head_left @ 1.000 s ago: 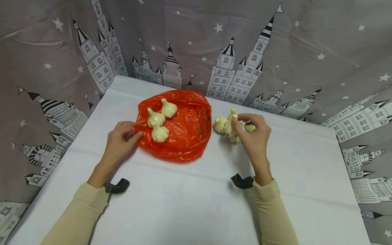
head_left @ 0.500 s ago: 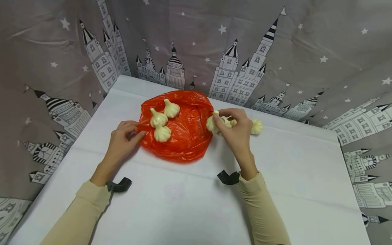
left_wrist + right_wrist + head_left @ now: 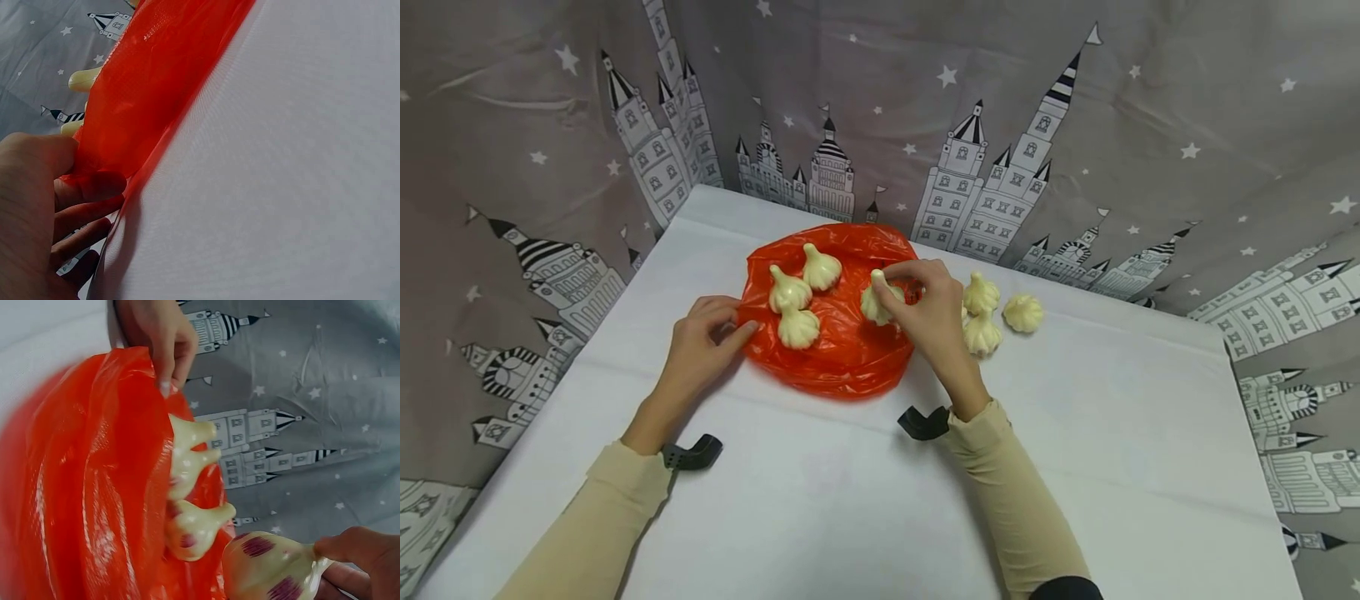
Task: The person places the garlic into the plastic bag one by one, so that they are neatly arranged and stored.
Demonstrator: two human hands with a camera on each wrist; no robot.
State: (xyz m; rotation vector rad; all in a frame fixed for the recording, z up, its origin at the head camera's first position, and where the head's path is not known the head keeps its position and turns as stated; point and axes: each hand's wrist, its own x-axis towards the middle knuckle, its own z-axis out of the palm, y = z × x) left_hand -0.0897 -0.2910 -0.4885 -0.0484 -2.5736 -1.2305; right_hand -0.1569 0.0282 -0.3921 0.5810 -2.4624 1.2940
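My left hand [image 3: 703,333] pinches the left rim of a red plastic bag [image 3: 842,367] between thumb and fingers; the left wrist view shows the thin film [image 3: 150,81] caught there. Over the bag's right part, my right hand [image 3: 928,308] holds a garlic bulb [image 3: 876,304] by its stem. Purple patches mark this held bulb [image 3: 265,565] in the right wrist view. Inside the bag, toward its left side, lie three garlic bulbs: an upper one [image 3: 822,268], a middle one [image 3: 788,292] and a lower one [image 3: 798,328].
Right of the bag, several more garlic bulbs [image 3: 982,333] sit on the white-covered table [image 3: 820,500], one of them [image 3: 1023,313] a little apart and one partly hidden by my right hand. A grey curtain [image 3: 865,67] printed with castles and stars hangs behind the table.
My right hand has carried the garlic bulb leftward from the pile on the table to above the bag. My left hand keeps its hold on the bag's rim.
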